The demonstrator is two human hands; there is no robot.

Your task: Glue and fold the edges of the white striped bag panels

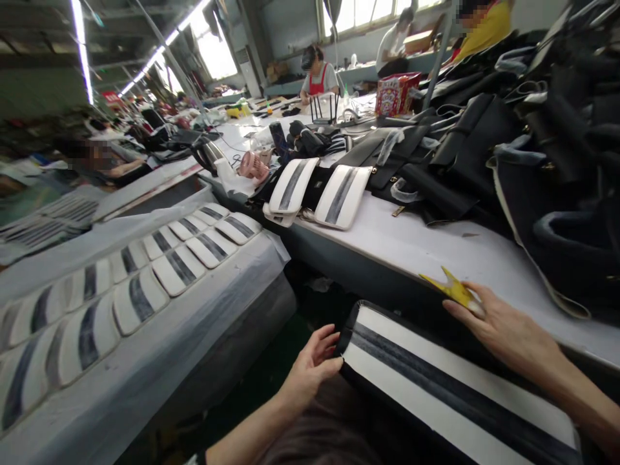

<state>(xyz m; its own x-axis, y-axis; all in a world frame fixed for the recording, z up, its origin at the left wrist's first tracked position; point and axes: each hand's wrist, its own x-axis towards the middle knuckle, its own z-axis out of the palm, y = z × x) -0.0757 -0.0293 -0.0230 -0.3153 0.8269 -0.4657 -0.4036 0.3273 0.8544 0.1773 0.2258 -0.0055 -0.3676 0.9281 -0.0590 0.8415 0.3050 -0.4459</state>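
My left hand (314, 360) grips the near-left end of a black bag piece with a white, dark-striped panel (455, 381). Its thumb rests on the edge, and the other fingers curl at the black side. The piece lies tilted over my lap and runs out of view at the lower right. My right hand (498, 323) is closed around yellow thread snips (453, 287), their blades pointing left and apart. The snips are above the far edge of the striped piece and do not touch it.
Rows of white striped flaps (179, 268) lie on the covered table at left. Two more flaps (343, 194) rest at the right table's edge. Black bags (460, 148) are heaped at right, with a pink fan (254, 166) and a red bag (394, 95) behind. Co-workers sit farther back.
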